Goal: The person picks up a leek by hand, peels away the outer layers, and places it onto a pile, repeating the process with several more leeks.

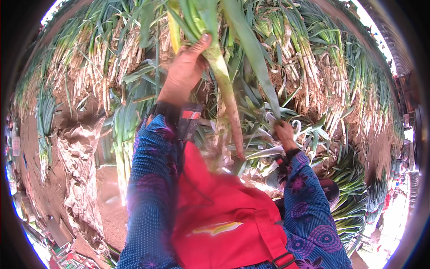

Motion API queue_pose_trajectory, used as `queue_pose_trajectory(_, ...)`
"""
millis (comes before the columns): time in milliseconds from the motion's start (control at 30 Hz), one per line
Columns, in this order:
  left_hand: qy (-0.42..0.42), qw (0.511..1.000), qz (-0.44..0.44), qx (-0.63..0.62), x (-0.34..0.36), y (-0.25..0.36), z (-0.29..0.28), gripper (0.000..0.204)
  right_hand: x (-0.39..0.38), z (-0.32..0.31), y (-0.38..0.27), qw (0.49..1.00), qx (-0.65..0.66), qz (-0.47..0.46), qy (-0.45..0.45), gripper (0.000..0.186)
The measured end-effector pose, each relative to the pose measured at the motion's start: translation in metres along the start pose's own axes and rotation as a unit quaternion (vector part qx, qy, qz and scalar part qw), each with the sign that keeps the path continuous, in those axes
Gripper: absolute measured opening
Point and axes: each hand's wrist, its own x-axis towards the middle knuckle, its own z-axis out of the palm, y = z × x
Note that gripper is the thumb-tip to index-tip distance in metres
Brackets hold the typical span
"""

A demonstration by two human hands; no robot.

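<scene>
My left hand (186, 67) is raised at the top centre, closed around a leek (226, 89). The leek's pale shank slants down past my fingers to a root end at the centre, and its green leaves run out of the top of the view. In my right hand (284, 133), lower and to the right, the fingers are closed on a long green leaf (260, 58). That leaf stretches up toward the top of the held leek; whether it is still joined there I cannot tell. Loose leaves and stripped skins (268, 150) lie around and below my right hand.
Rows of leeks (83, 67) lie at the far left, with more piled leeks (327, 76) at the far right. A small bunch (123, 143) lies left of centre, beside a crumpled beige sheet (78, 157) on brown soil. A red apron (224, 215) covers my lap.
</scene>
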Motion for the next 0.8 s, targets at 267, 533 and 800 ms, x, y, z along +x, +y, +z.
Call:
queue_pose_trajectory(267, 0.109, 0.992, -0.032, 0.049, 0.004, 0.008, -0.034, 0.03, -0.018, -0.063, 0.105, 0.954, -0.278, 0.062, 0.089, 0.047)
queue_pose_trajectory(533, 0.114, 0.988, -0.065, 0.082, -0.009, -0.027, -0.006, 0.03, -0.079, 0.004, -0.211, 0.885, 0.286, -0.273, -0.244, 0.032)
queue_pose_trajectory(800, 0.145, 0.981, -0.092, 0.092, -0.014, -0.029, 0.005, 0.033, -0.073, 0.015, -0.218, 0.897, 0.265, -0.25, -0.251, 0.023)
